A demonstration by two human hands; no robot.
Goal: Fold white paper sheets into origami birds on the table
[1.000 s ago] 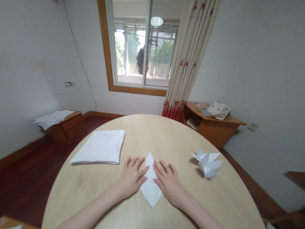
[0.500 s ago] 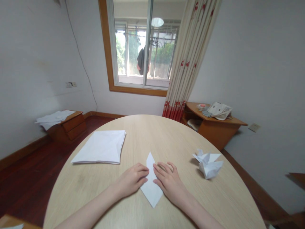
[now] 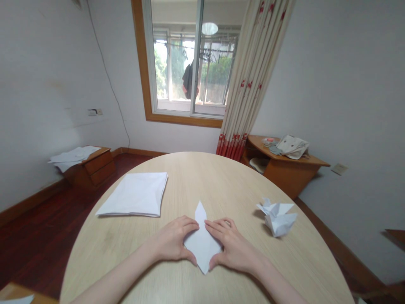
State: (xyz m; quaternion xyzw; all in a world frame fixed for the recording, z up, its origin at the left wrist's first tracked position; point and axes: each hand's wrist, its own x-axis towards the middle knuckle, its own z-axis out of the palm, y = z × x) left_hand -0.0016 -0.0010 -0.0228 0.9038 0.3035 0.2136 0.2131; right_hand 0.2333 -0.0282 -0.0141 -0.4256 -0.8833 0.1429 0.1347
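Observation:
A kite-shaped piece of folded white paper (image 3: 203, 245) lies flat near the front of the round table, its narrow point facing away from me. My left hand (image 3: 176, 237) holds its left edge, with the fingertips at the upper part and the thumb near the bottom point. On the opposite edge, my right hand (image 3: 232, 245) holds the paper the same way, thumb low and fingers high. Beyond my right hand sits a white folded paper figure (image 3: 277, 217) with pointed flaps. A stack of white paper sheets (image 3: 136, 194) rests to the left.
The round wooden table (image 3: 196, 171) fills the middle of the view. Behind it are a window (image 3: 186, 63) and a curtain (image 3: 247, 84). A corner cabinet (image 3: 281, 171) holds a cloth bag at the right; a low drawer cabinet (image 3: 99, 166) with papers stands at the left.
Both thumbs have slid down toward the bottom point, spreading away from the fingers. The lower part of the folded paper looks wider and its side corners show more.

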